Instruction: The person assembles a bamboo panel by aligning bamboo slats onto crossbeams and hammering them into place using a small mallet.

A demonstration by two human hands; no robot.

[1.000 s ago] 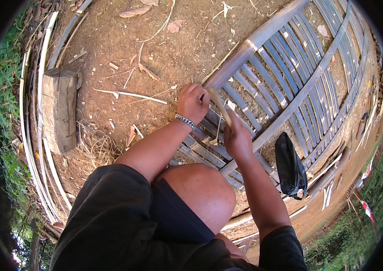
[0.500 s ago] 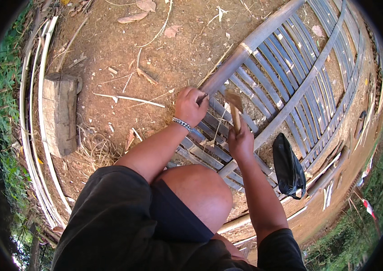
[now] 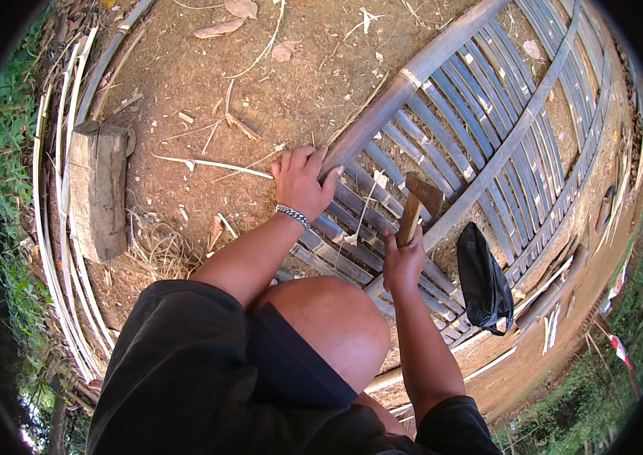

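Observation:
My left hand (image 3: 305, 183), with a chain bracelet at the wrist, is laid over the near end of a thick dark bamboo pole (image 3: 371, 117). Its thumb is on the right side and its fingers on the left. The pole edges a slatted bamboo panel (image 3: 481, 114) on the ground. In my right hand (image 3: 403, 262) is a hatchet, gripped by its short wooden handle (image 3: 410, 220). The hatchet's metal head (image 3: 425, 193) is above the slats, to the right of my left hand.
A squared wooden block (image 3: 99, 193) lies at the left beside long pale bamboo strips (image 3: 42, 227). To the right of my right hand is a black plastic bag (image 3: 482, 280). Dry leaves (image 3: 285, 51) and shavings are scattered on the soil. My bent knee (image 3: 329, 318) is close by.
My left hand has gone from a fist to fingers spread over the pole, shifting slightly left. The hatchet has moved right and turned, its head now showing broadside. A dark strip has appeared behind the block.

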